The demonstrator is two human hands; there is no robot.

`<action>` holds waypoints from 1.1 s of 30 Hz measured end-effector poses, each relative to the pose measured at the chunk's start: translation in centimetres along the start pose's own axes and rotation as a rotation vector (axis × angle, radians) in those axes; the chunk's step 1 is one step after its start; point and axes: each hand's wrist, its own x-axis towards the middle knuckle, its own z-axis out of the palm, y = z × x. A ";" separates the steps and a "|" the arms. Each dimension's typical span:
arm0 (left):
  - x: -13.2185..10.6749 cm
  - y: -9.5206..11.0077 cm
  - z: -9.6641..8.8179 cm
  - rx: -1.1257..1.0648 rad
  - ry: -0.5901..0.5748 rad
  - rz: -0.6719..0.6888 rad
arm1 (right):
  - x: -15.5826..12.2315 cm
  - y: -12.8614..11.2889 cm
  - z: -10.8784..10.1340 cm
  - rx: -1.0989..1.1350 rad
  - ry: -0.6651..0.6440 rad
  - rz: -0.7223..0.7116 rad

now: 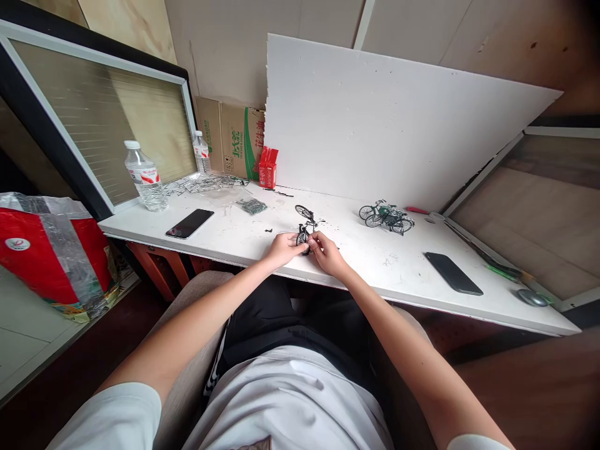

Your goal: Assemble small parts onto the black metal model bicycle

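Note:
Near the table's front edge, a small black model bicycle (302, 238) is between my two hands. My left hand (284, 249) grips it from the left, with the thumb reaching toward the spoked wheel. From the right, my right hand (327, 252) pinches at the same wheel with thumb and fingertips. The bicycle's other wheel (304, 212) points away from me, toward the back of the table. Fingers cover part of the frame. Tiny dark parts lie just beyond the bicycle, and a small black piece (269, 230) lies to its left.
On the white table (365, 265) stand more model bicycles (387, 216) at right. Phones lie left (190, 223) and right (453, 273). Water bottles (146, 178), a parts bag (253, 205), black part frames (206, 184), a red box (268, 167) and a carton (233, 139) are at back left. A white board (375, 119) leans behind.

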 end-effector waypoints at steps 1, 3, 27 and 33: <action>0.0 0.0 0.0 0.010 0.002 0.005 | 0.0 0.0 0.0 -0.005 0.001 -0.001; -0.1 0.2 0.0 0.026 0.010 0.013 | 0.0 0.0 0.1 -0.013 0.003 0.002; -0.7 1.7 0.5 -0.057 0.083 -0.086 | -0.2 0.3 0.6 -0.037 0.003 -0.045; -0.6 1.7 0.4 -0.058 0.099 -0.109 | -0.2 0.1 0.5 -0.025 0.012 -0.049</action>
